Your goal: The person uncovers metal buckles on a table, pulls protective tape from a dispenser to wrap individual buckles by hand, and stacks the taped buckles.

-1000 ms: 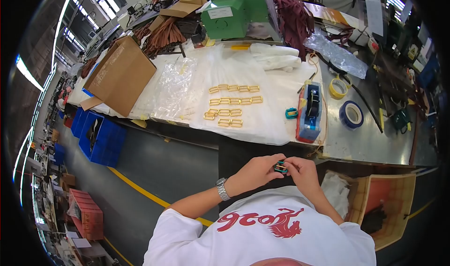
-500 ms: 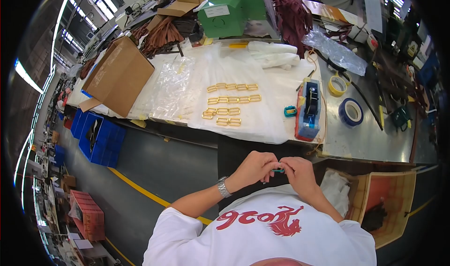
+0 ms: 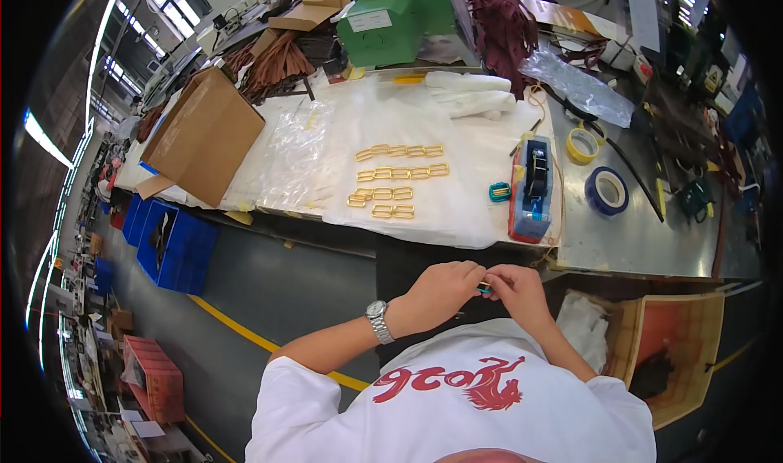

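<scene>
My left hand [image 3: 440, 293], with a watch [image 3: 378, 322] on its wrist, is closed on a small gold buckle with a teal covering [image 3: 484, 287]. My right hand [image 3: 519, 292] pinches the same piece from the other side; fingers hide most of it. Both hands are in front of the table edge, close to my chest. Beyond them, rows of gold rectangular buckles [image 3: 403, 172] lie flat on white sheeting [image 3: 457, 210]. A teal piece with gold in it [image 3: 500, 191] lies beside the tape dispenser [image 3: 532, 187].
Yellow tape [image 3: 582, 146] and blue tape [image 3: 606, 191] lie on the metal surface at right. A cardboard box [image 3: 200, 137] tilts at the table's left. Blue bins [image 3: 173, 247] stand below it. A wooden-sided crate [image 3: 679, 357] is right of my body; a green machine [image 3: 379, 23] stands behind.
My left hand has turned slightly, its fingers now lying over the top of the buckle. Both hands stay together on it. The view has shifted slightly.
</scene>
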The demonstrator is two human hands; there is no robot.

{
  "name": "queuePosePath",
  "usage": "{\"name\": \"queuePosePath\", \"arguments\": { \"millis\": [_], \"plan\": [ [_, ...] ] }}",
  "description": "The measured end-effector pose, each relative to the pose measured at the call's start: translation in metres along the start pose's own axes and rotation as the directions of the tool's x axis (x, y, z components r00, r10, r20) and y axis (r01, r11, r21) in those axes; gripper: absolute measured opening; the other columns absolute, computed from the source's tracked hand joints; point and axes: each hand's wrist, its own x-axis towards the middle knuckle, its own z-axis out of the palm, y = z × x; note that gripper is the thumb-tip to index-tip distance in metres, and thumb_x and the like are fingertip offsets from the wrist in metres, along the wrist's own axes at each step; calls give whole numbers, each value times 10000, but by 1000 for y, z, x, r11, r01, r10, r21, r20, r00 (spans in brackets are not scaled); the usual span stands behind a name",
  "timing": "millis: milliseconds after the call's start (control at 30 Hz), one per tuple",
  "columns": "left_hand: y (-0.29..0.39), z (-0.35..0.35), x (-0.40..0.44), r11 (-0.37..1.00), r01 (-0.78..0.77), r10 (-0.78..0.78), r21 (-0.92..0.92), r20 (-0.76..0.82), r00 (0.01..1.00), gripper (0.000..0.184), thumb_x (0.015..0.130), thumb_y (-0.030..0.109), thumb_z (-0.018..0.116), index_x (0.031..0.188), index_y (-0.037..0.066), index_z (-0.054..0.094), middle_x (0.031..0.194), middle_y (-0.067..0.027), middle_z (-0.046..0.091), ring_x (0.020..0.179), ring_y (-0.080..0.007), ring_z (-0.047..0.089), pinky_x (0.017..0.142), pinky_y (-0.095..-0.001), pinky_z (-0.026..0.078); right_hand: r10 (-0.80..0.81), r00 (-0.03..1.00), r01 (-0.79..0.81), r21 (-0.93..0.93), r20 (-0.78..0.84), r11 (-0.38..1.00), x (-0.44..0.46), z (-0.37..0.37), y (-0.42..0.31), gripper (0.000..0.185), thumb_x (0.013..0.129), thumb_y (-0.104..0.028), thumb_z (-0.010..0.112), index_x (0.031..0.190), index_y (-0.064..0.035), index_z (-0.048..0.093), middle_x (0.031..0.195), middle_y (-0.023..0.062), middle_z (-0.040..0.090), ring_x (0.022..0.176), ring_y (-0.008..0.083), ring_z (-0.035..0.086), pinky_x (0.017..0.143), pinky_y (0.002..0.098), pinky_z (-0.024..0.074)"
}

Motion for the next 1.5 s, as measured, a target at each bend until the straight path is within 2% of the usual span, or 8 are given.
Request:
{"name": "queuePosePath", "arguments": {
  "millis": [433, 633, 700, 867, 967, 1000, 1300, 1500],
  "plan": [
    [6, -1, 1, 994, 68, -70, 89, 14, 997, 365, 918, 153, 802, 1230, 30, 660, 1151, -129, 743, 987, -315, 747, 804, -413, 601, 52, 999, -54, 254, 16, 966, 3, 8, 14, 196, 1077, -115, 677, 1070, 57, 772, 851, 66, 773, 737, 92, 720, 678, 266, 584],
    [6, -24, 15, 992, 62, -50, 109, -112, 993, 372, 904, 117, 822, 1239, 35, 681, 1114, -115, 756, 924, -300, 753, 748, -394, 595, 71, 993, -99, 372, 89, 923, 12, -4, -2, 252, 1105, -186, 670, 1232, 18, 747, 912, 51, 781, 754, 93, 694, 720, 263, 581],
    [2, -38, 25, 983, 176, -165, 56, -153, 974, 339, 891, 104, 857, 1196, 31, 728, 1049, -116, 783, 862, -283, 757, 750, -356, 596, 57, 992, -110, 568, 111, 815, 12, -7, -3, 343, 1119, -202, 662, 1397, -2, 672, 996, 50, 776, 837, 84, 696, 796, 256, 595],
    [-68, -48, 68, 970, 240, -239, -35, -309, 921, 315, 897, 99, 858, 1186, 21, 757, 1092, -106, 796, 880, -221, 742, 767, -355, 583, 102, 987, -151, 509, 122, 847, 0, -15, 5, 369, 1112, -173, 659, 1441, -8, 635, 1039, 63, 778, 857, 80, 679, 829, 257, 593],
    [-103, -30, 85, 979, 195, -167, 60, -308, 936, 291, 904, 107, 851, 1175, 42, 766, 1108, -88, 794, 933, -222, 737, 780, -354, 578, 123, 985, -165, 475, 118, 865, -7, -15, 13, 340, 1103, -148, 664, 1412, -6, 656, 1036, 62, 779, 855, 79, 676, 838, 258, 592],
    [-99, -27, 90, 974, 227, -220, -6, -275, 936, 285, 875, 135, 865, 1121, 38, 762, 1089, -108, 776, 1025, -301, 734, 885, -414, 577, 134, 982, -181, 485, 129, 856, -9, -16, 15, 330, 1098, -137, 668, 1400, -5, 664, 1034, 60, 779, 857, 80, 676, 842, 258, 591],
    [-92, -11, 136, 981, 129, -76, 145, -322, 944, 259, 894, 160, 852, 1109, 40, 770, 1110, -104, 779, 1029, -302, 724, 881, -416, 575, 141, 984, -174, 457, 107, 872, -11, -19, 28, 260, 1097, -104, 658, 1329, 2, 708, 1029, 50, 782, 869, 72, 681, 847, 241, 580],
    [-88, 8, 151, 959, 252, -225, 127, -195, 955, 316, 882, 194, 860, 1144, 39, 775, 1116, -134, 783, 1041, -318, 728, 903, -433, 577, 161, 979, -200, 473, 123, 858, -10, -18, 35, 255, 1098, -97, 651, 1324, 5, 712, 1032, 51, 783, 874, 72, 683, 847, 243, 580]
  ]
}}
